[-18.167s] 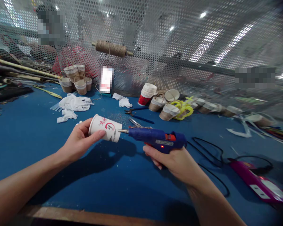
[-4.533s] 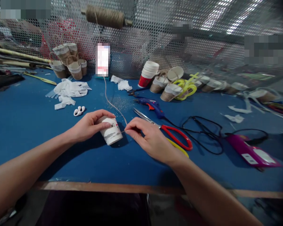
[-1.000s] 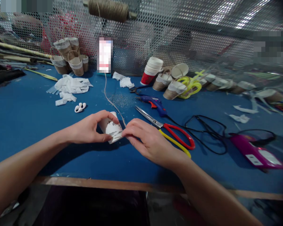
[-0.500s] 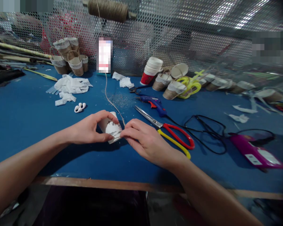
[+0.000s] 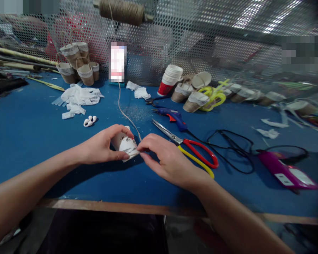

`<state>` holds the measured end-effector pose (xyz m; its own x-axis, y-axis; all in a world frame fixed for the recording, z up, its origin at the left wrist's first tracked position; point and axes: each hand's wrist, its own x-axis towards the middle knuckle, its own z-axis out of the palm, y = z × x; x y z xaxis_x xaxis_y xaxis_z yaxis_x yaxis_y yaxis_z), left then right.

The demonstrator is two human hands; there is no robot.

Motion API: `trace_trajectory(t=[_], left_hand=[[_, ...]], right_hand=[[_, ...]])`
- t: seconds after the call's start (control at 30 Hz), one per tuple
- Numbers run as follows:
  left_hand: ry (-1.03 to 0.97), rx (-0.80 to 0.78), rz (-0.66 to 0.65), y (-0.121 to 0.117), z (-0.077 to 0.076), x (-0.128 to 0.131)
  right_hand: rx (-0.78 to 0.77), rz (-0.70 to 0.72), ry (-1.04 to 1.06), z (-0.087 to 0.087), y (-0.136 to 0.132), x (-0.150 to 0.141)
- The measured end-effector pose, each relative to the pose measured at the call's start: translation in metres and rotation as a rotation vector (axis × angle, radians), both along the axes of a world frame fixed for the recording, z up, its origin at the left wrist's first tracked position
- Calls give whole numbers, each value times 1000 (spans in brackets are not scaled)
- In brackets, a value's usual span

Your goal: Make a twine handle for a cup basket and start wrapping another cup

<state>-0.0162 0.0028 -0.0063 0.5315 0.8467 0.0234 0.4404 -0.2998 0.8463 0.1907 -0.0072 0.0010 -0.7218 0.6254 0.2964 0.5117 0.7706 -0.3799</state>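
A white paper cup (image 5: 127,143) with dark lettering lies tilted in my left hand (image 5: 104,144), whose thumb and fingers grip its sides. At the cup's right end, my right hand (image 5: 166,160) pinches a thin twine (image 5: 128,119) against the cup. The twine runs up and back from my fingertips toward a spool of brown twine (image 5: 122,12). Where exactly the twine meets the cup is hidden by my right fingers. Large scissors (image 5: 178,139) with red and yellow handles lie just beyond my right hand. A blue glue gun (image 5: 173,117) is behind them.
Twine-wrapped small baskets (image 5: 84,74) stand at the back left, near white lace scraps (image 5: 79,95) and white earbuds (image 5: 89,121). Stacked paper cups (image 5: 171,78) and more baskets (image 5: 196,101) are at the back right. A black cable (image 5: 228,151) and purple power strip (image 5: 286,169) lie right.
My right fingers have shifted slightly at the cup's end, with the index finger and thumb now a little further apart behind the tips. The cup has barely moved.
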Motion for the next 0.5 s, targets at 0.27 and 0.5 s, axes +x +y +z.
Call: trace_trajectory(t=[0.27,0.5], left_hand=[[-79,-60,23,1,-4,2],[-101,-66,32,1,-6,1]], right_hand=[[-44,-39,-18,3,1,0],[-35,-43,-13,1,1,0]])
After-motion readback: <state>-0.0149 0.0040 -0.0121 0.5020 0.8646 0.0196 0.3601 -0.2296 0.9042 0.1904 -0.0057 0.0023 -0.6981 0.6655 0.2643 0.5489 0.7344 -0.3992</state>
